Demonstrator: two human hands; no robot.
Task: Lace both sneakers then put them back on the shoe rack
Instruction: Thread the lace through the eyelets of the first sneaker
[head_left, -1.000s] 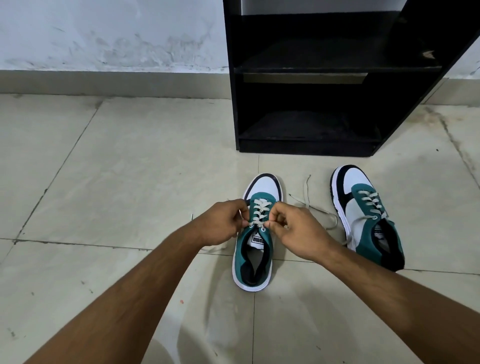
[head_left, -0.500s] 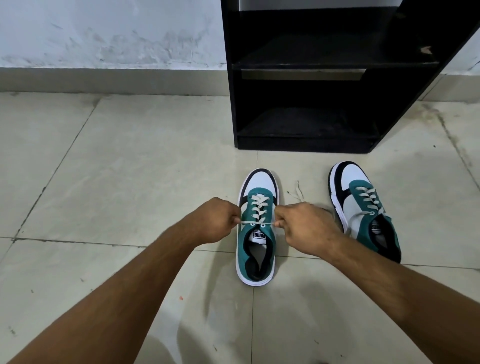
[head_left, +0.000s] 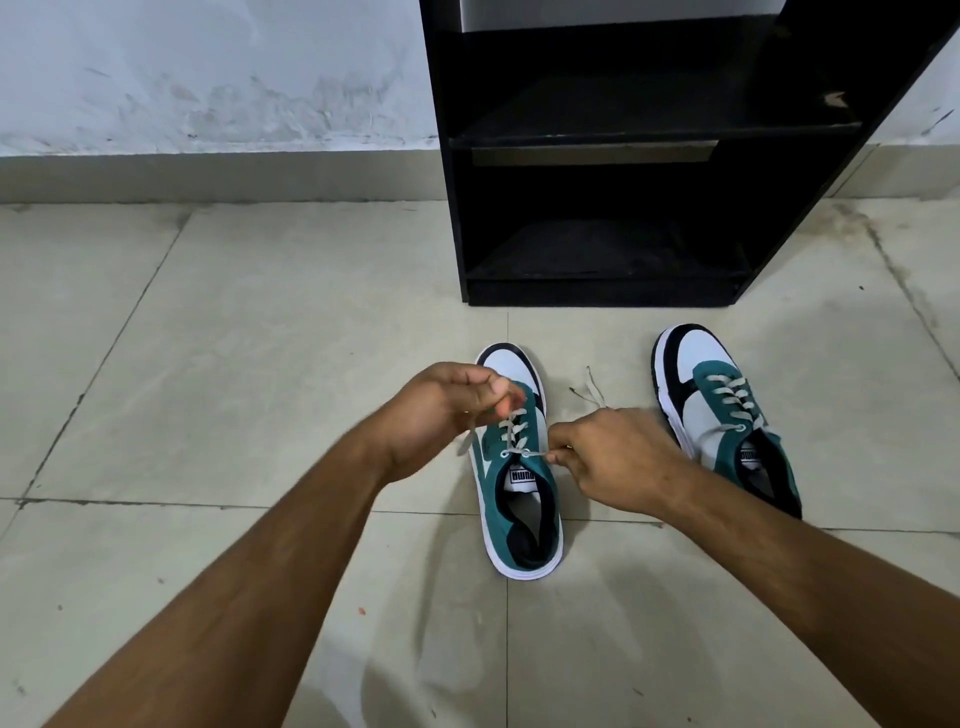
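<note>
Left hand (head_left: 441, 410) pinching lace end above near sneaker (head_left: 519, 483), fingers closed. Right hand (head_left: 618, 457) gripping other lace end (head_left: 535, 455), pulling sideways, presumably for tensioning crossings. Second sneaker (head_left: 722, 415) lying right of it; both standing before empty shoe rack (head_left: 613, 156).

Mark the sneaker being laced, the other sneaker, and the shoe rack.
sneaker being laced (head_left: 524, 519): head view, teal side by the heel opening.
other sneaker (head_left: 698, 348): head view, white toe cap.
shoe rack (head_left: 597, 299): head view, bottom front edge.
</note>
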